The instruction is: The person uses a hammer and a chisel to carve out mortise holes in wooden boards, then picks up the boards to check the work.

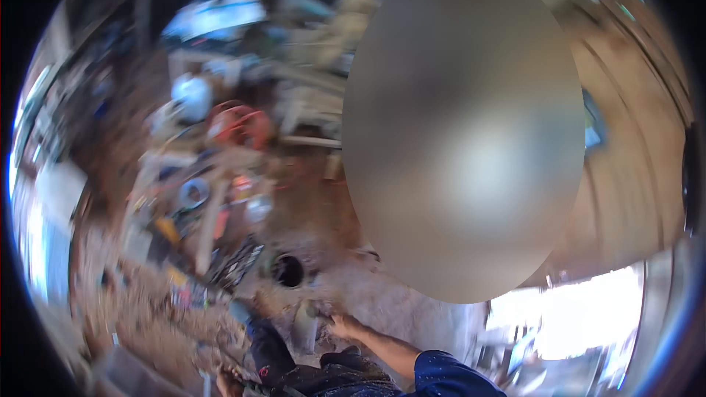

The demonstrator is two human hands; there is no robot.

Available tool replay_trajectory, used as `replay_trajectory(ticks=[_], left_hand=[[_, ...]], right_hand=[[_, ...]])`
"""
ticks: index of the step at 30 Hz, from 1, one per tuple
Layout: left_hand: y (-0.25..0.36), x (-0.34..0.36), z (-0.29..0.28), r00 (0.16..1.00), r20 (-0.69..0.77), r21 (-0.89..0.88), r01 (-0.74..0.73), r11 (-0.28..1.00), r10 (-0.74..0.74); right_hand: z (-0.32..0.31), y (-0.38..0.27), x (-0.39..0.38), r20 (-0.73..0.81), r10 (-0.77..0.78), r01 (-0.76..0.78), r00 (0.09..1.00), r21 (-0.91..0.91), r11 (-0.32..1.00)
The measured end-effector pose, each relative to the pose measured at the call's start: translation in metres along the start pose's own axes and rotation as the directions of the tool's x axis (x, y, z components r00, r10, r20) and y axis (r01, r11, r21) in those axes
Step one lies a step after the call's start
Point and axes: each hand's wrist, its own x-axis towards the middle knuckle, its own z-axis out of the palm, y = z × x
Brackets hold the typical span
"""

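My right hand (pixel 342 326) is stretched out low in the middle, its fingers closed at the end of a small dark thing (pixel 316 312) that I cannot make out. Just left of that hand stands a pale, upright, post-like piece (pixel 304 332); whether the hand touches it is unclear. My left hand (pixel 229 384) hangs low beside my left leg, near the bottom edge. Motion smears its fingers, so what it holds, if anything, does not show.
Beyond my feet is a dark round hole (pixel 287 270). A cluttered wooden tray (pixel 213 224) holds a roll of tape (pixel 194 193) and loose items. Behind it lies a red coil-like object (pixel 239 126). A large blurred oval hides the area right of centre; a brown ridged wall (pixel 625 140) stands beyond.
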Motion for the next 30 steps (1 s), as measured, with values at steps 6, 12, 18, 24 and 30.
replay_trajectory(ticks=[6, 12, 18, 24, 30], left_hand=[[-0.018, -0.124, 0.14, 0.98, 0.198, 0.634, -0.146, 0.76, 0.024], [-0.197, -0.164, 0.251, 0.962, 0.193, 0.935, -0.121, 0.332, -0.192], [-0.439, -0.207, 0.298, 0.906, 0.11, 0.969, -0.19, -0.16, -0.409], [-0.683, -0.273, 0.272, 0.721, 0.048, 0.685, -0.528, -0.503, -0.691], [-0.808, -0.268, 0.27, 0.608, 0.223, 0.51, -0.739, -0.44, -0.762]], right_hand=[[0.079, 0.167, -0.221, 0.2, 0.758, -0.782, 0.621, 0.099, 0.615], [0.291, 0.284, -0.456, 0.406, 0.837, -0.466, 0.367, 0.859, -0.213], [0.462, 0.253, -0.526, 0.613, 0.699, -0.31, 0.367, 0.79, -0.53], [0.528, 0.225, -0.567, 0.65, 0.45, -0.573, 0.612, 0.757, -0.313], [0.424, 0.242, -0.638, 0.111, 0.848, 0.284, 0.517, 0.913, -0.293]])
